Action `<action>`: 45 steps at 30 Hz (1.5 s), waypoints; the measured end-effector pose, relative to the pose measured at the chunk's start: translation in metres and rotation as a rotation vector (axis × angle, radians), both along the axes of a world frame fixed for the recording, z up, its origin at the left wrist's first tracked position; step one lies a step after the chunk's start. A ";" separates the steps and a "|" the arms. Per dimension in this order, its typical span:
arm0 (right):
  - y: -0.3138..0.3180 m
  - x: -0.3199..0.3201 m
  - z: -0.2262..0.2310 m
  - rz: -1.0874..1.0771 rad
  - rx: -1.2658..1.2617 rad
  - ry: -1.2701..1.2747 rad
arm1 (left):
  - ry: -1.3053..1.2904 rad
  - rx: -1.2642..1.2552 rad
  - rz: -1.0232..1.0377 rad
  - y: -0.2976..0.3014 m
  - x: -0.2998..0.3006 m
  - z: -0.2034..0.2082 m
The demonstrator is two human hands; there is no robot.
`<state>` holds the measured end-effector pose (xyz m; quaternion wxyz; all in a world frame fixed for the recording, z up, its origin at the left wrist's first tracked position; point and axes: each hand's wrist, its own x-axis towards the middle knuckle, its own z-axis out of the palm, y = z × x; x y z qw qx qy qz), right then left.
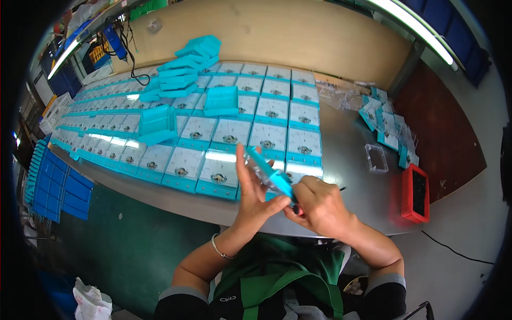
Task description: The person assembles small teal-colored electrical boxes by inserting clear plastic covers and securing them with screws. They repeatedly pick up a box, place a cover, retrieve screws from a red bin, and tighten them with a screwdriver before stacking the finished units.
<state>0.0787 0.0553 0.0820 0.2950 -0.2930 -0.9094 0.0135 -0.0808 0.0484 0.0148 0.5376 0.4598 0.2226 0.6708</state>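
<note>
Tilted on edge above the near side of the table is a teal meter case with a clear cover (271, 174). My left hand (250, 200) grips it, with the fingers up along its far side and the thumb at its lower end. My right hand (321, 207) is closed in a fist against the case's right end. From that fist shows the red and black end of a slim tool (298, 209); its kind is hidden by the fingers. Beneath and beyond my hands, rows of teal meters with white faces (229, 132) cover the table.
Empty teal cases (157, 125) lie on the meters, with more stacked (181, 69) behind. To the right are a clear cover (376, 158), a heap of teal meters and clear parts (388, 125), and a red bin with dark contents (415, 193). A tan board (298, 34) closes the back.
</note>
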 end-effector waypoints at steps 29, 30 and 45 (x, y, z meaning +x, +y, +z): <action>0.055 0.109 0.046 -0.483 -0.377 0.475 | -0.201 -0.120 -0.562 -0.010 0.011 -0.020; 0.052 0.134 0.046 -0.513 -0.483 0.360 | -0.146 -0.159 -0.686 -0.012 0.017 -0.013; -0.052 0.203 -0.059 -0.569 -0.558 -0.276 | 0.049 -0.337 -0.764 -0.016 0.065 -0.009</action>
